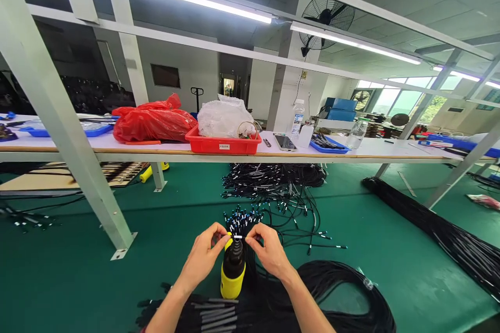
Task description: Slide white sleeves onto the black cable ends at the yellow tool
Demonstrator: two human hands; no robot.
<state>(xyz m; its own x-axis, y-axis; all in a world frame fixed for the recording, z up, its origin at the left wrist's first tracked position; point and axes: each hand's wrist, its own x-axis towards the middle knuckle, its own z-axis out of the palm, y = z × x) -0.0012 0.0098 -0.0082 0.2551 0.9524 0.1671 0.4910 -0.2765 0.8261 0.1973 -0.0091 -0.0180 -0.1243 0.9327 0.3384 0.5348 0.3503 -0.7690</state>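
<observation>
A thin black cable with a white sleeve (237, 237) is stretched level between my two hands. My left hand (207, 252) pinches it at the left of the sleeve, thumb against fingertips. On the other side my right hand (269, 251) pinches it in the same way. Directly below stands a yellow and black heat gun (233, 278), upright with its coiled nozzle pointing up at the sleeve. Whether the nozzle touches the cable I cannot tell. Just beyond my fingers lies a bunch of cable ends (244, 218) with white and blue tips.
Coiled black cables (375, 296) lie at the lower right, and grey tubes (219, 317) near my left forearm. A larger cable pile (273, 177) rests under the shelf. The shelf carries a red tray (224, 145), a phone (285, 142) and bottles. A metal post (78, 140) rises at left.
</observation>
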